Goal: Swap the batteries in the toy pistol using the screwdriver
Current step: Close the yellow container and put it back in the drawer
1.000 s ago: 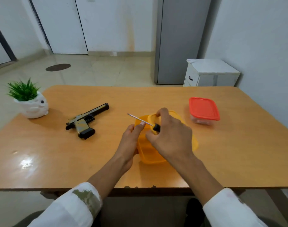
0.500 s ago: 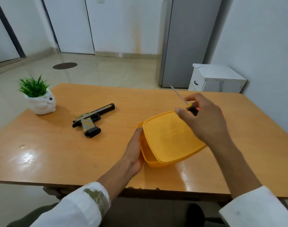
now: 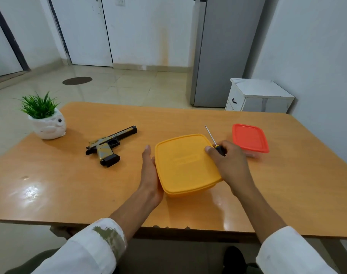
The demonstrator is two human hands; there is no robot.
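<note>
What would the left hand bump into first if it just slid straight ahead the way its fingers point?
Probably nothing soon. The left hand lies flat against the yellow box's left side, fingers pointing away across bare table. The toy pistol lies off to its left, seemingly outside that line, though depth is hard to judge.

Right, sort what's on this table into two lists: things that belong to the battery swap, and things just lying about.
For the job:
- toy pistol, lying on the table, untouched
- screwdriver, held in the right hand
- yellow box, lid on, left hand against its side; contents hidden

Just lying about:
- potted plant
- red-lidded box, possibly relevant, cannot tell
</note>
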